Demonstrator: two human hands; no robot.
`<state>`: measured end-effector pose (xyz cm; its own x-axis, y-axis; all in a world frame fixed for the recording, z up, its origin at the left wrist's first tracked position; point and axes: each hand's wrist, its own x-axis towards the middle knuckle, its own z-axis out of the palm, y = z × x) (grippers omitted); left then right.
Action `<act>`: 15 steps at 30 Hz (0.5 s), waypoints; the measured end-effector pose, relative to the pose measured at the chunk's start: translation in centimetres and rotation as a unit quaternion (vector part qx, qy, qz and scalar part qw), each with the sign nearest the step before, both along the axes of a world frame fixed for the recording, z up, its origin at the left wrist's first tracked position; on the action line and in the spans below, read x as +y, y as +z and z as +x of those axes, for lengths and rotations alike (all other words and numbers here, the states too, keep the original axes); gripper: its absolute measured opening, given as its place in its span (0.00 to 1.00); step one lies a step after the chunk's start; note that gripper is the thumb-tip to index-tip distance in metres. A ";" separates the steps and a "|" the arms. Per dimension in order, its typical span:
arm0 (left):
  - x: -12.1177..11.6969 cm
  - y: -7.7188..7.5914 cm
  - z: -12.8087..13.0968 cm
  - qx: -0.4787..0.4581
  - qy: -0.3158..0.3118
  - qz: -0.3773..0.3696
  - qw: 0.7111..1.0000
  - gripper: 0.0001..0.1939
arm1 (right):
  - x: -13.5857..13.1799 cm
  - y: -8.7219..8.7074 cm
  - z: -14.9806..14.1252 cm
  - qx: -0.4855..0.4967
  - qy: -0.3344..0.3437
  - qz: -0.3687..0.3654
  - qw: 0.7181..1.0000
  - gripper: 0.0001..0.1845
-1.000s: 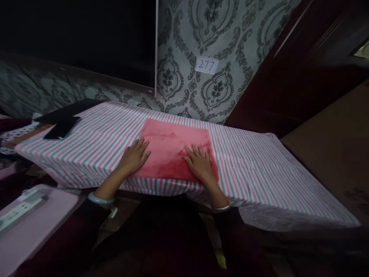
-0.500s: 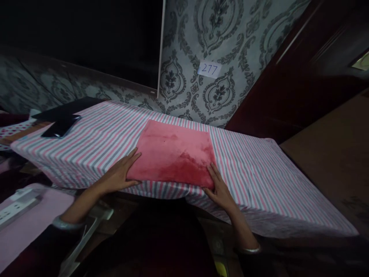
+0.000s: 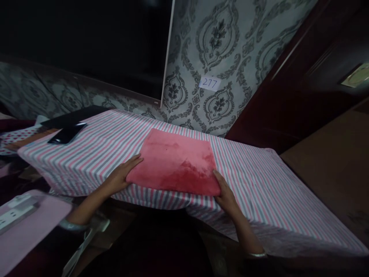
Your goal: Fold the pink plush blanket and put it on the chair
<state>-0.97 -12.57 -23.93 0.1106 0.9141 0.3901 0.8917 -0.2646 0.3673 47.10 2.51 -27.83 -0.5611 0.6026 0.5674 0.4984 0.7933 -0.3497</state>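
Note:
A folded pink cloth [image 3: 173,165] with a velvety, two-tone nap lies flat at the front edge of the striped table cover, darker red along its near side. My left hand [image 3: 122,175] grips its left side near the front corner, fingers along the edge and the thumb tucked out of sight underneath. At the opposite side, my right hand [image 3: 226,192] holds the front right corner, its fingers against the edge and its thumb hidden below.
The striped cover [image 3: 253,184] drapes over the table's front. A dark phone [image 3: 67,133] and a black flat item [image 3: 77,116] lie on the left. Behind are a large screen [image 3: 86,46] and a wall paper marked 277 [image 3: 210,83]. A power strip [image 3: 15,215] sits lower left.
Both thumbs, which showed at the cloth's front corners, have slipped under it. The right hand has shifted slightly outward, and the cloth's front right corner now sticks out more. The view has tilted up slightly.

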 end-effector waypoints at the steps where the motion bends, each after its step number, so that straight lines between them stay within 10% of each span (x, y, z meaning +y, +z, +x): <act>1: 0.2 0.3 0.0 0.007 0.003 -0.002 1.000 0.42 | 0.1 0.0 0.0 0.002 0.002 -0.003 1.000 0.50; 9: 2.1 1.6 0.9 -0.040 0.040 0.096 0.994 0.32 | 0.8 2.7 -1.6 0.115 -0.046 -0.002 0.992 0.23; 15: 4.8 7.2 1.8 -0.205 0.069 0.201 0.955 0.26 | 2.3 12.2 -3.2 0.274 -0.100 0.034 0.956 0.17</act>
<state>0.81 -7.78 -16.68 -0.2384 0.6766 0.6967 0.7306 -0.3477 0.5876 43.87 4.84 -15.61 -0.0460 0.6182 0.7847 0.4000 0.7312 -0.5526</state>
